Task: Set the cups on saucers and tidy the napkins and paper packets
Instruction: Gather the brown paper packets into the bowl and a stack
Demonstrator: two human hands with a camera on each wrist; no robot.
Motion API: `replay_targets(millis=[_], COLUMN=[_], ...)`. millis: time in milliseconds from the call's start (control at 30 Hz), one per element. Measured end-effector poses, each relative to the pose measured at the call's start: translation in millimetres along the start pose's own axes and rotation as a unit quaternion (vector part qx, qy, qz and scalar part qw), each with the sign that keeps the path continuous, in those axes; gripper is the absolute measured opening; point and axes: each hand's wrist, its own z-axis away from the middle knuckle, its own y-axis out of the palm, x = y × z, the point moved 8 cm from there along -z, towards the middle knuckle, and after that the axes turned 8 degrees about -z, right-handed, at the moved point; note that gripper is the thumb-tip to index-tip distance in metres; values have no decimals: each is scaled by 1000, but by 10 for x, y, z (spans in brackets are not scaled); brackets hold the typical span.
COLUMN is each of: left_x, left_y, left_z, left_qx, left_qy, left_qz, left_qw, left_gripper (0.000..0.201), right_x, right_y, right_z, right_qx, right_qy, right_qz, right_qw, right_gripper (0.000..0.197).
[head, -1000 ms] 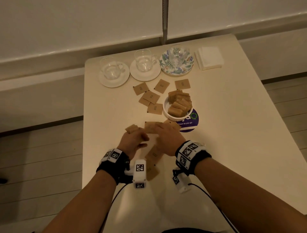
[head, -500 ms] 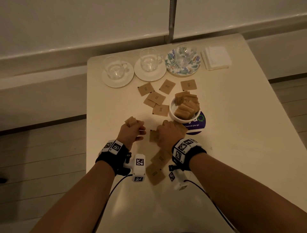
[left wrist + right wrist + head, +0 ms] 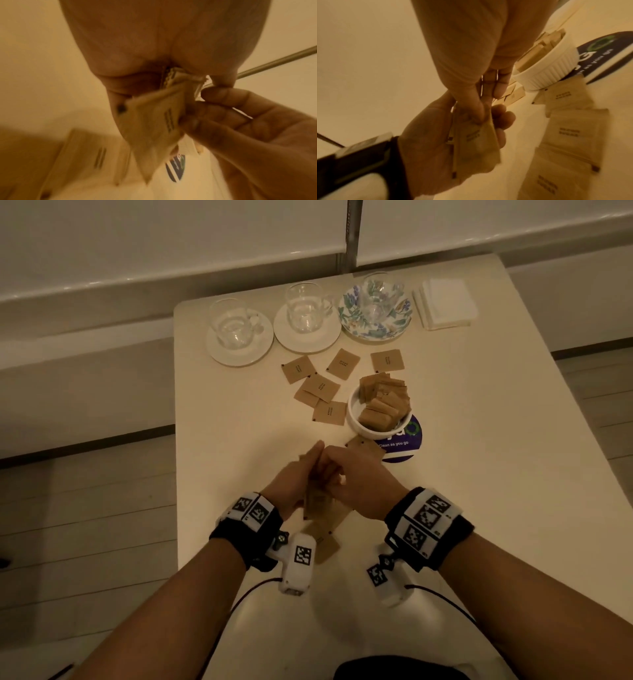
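My two hands meet over the near middle of the table (image 3: 479, 440). My left hand (image 3: 291, 484) grips a small stack of brown paper packets (image 3: 318, 501) in its palm (image 3: 428, 135). My right hand (image 3: 356, 477) pinches one packet (image 3: 476, 136) of that stack between thumb and fingers (image 3: 214, 108). Several loose packets (image 3: 322, 386) lie mid-table, one (image 3: 364, 446) by the white bowl (image 3: 356, 422), more (image 3: 325, 542) under my wrists. Three glass cups (image 3: 233, 323) (image 3: 306, 309) (image 3: 376, 296) stand on saucers at the far edge. White napkins (image 3: 445, 304) sit stacked at the far right.
The white ribbed bowl (image 3: 547, 67) is packed with brown packets (image 3: 383, 402) and stands on a purple round sticker (image 3: 407, 446). The table's left edge drops to a wooden floor (image 3: 85, 525). A low ledge and wall run behind the cups.
My hands were apart, the right one flat on the table among packets. Now the right hand has lifted a packet across to the stack in my left hand, and they touch.
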Motion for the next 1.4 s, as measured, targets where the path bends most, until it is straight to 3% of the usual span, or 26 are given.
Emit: replay_targets(millis=[100, 200, 267, 367, 433, 633, 767, 867, 1033, 1133, 1200, 1267, 1400], left_x=[127, 371, 558, 771, 854, 869, 787, 764, 792, 774, 754, 767, 730], left_y=[293, 265, 148, -38, -140, -236, -306, -367, -417, -393, -386, -406, -421], left_z=[107, 170, 211, 251, 269, 284, 278, 289, 282, 268, 260, 258, 256], left_qx=[72, 50, 11, -39, -69, -89, -130, -153, -173, -175, -175, -178, -172], left_qy=[8, -9, -23, -28, -22, -27, 3, 28, 36, 47, 54, 44, 31], left_qz=[103, 149, 187, 251, 274, 266, 255, 232, 204, 164, 141, 155, 204], left_qw=[992, 988, 982, 967, 959, 959, 958, 960, 963, 970, 973, 971, 963], left_gripper=[55, 50, 39, 26, 20, 9, 20, 22, 28, 26, 20, 19, 17], right_x=[-111, -322, -464, -569, -590, -554, -629, -702, -670, -652, -653, -663, -646], right_y=[-51, -120, 19, 440, 590, 559, 507, 437, 379, 430, 538, 626, 567], right_z=[97, 158, 195, 318, 371, 324, 258, 242, 255, 234, 223, 203, 161], right_qx=[-60, -135, -71, 88, 103, 26, 49, 77, 68, 52, 74, 75, 48], right_qy=[5, 36, 56, 9, 5, 0, 64, 127, 147, 165, 167, 154, 133], right_qz=[-35, -32, 81, 302, 351, 357, 298, 193, 81, 30, 101, 179, 214], right_qw=[998, 990, 993, 949, 931, 934, 951, 970, 984, 984, 978, 969, 967], right_gripper=[27, 31, 45, 80, 87, 38, 23, 10, 18, 51, 66, 58, 34])
